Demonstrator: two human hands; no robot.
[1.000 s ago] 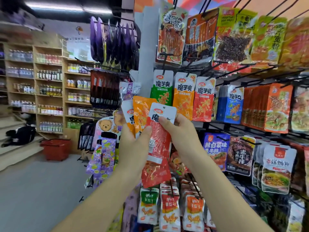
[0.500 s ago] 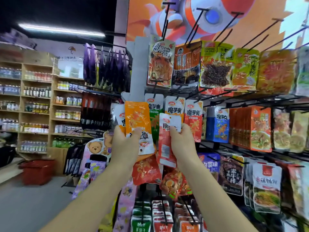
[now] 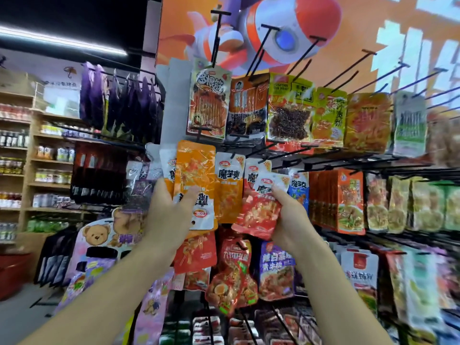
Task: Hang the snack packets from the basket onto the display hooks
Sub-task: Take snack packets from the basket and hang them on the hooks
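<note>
Two hands are raised before the rack of display hooks [image 3: 260,52]. The left hand [image 3: 171,215] grips a small stack of orange snack packets [image 3: 195,170], the front one upside down with its hang hole at the bottom. The right hand [image 3: 288,220] pinches a red snack packet [image 3: 261,212] near its white top, tilted, just in front of the hanging row of packets [image 3: 230,180].

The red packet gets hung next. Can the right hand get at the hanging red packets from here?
Probably yes: the right hand holds the red packet just in front of the hanging red packets, and nothing seems to lie between them.
</note>
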